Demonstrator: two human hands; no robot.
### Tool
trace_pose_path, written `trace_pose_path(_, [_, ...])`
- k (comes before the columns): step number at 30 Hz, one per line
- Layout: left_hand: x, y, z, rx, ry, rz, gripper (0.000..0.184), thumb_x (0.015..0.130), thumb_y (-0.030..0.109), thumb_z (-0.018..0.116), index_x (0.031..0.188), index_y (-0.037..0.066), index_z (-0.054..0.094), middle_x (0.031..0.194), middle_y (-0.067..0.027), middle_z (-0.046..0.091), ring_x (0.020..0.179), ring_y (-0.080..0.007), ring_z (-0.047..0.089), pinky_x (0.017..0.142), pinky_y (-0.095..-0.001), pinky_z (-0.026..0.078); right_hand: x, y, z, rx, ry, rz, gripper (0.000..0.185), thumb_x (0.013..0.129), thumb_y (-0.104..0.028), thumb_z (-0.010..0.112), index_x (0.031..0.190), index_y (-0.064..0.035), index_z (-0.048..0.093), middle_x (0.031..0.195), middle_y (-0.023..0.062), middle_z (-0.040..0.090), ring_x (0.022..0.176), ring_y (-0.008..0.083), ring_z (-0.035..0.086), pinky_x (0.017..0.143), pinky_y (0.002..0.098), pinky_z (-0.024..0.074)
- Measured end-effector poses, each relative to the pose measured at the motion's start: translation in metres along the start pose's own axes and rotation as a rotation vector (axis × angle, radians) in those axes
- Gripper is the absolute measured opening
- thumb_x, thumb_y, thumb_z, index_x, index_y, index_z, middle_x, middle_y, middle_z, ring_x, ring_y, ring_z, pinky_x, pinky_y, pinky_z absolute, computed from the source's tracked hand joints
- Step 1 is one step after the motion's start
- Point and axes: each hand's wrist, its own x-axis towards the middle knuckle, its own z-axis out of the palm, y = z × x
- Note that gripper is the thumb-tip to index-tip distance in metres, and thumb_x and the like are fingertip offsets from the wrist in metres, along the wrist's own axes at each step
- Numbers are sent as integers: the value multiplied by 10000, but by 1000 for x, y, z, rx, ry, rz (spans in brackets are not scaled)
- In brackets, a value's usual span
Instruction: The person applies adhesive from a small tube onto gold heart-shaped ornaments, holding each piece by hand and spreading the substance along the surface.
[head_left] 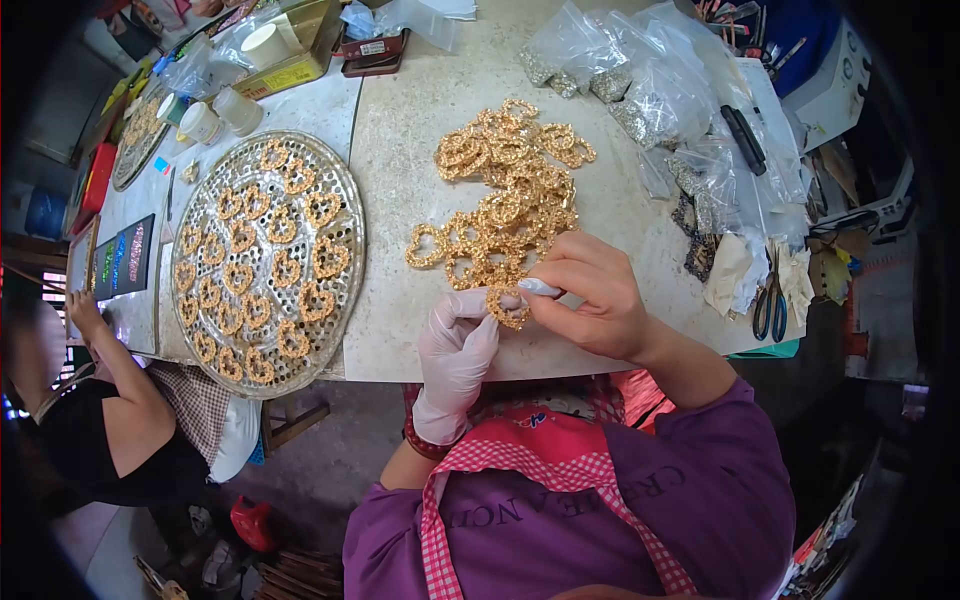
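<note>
A gold heart-shaped ornament (508,310) is held near the table's front edge, between both hands. My left hand (455,352), in a white glove, pinches its left side with thumb and fingers. My right hand (592,298), bare, has its fingertips closed at the right side of the same ornament; a pale, shiny fingernail shows there. Whether the right fingertips also hold something small cannot be made out. Just beyond the hands lies a heap of similar gold hearts (520,200), overlapping each other.
Left of the heap, a round perforated metal tray (350,215) carries several gold hearts. Plastic bags (650,75) of small glittering pieces lie at the back right, with a black marker (743,140) and scissors (771,308) nearby. At far left another person (110,410) sits near a dark board (125,258).
</note>
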Motion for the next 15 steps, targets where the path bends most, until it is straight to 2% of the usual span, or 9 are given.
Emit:
trace_pose_path(10, [-1, 3, 2, 24, 40, -18, 147, 904, -77, 567, 1019, 14, 570, 1066, -105, 651, 966, -146, 624, 890, -290, 486, 0, 0, 1, -1, 11, -3, 177, 669, 44, 704, 839, 5, 672, 717, 88, 580, 613, 224, 535, 529, 332, 393])
trace_pose_path(15, [-2, 4, 2, 44, 32, -25, 162, 921, -73, 542, 1059, 9, 567, 1080, -92, 648, 937, -110, 604, 824, -242, 480, 1, -1, 1, -29, 22, -26, 177, 662, 43, 706, 829, 3, 663, 712, 87, 573, 604, 230, 527, 528, 339, 387])
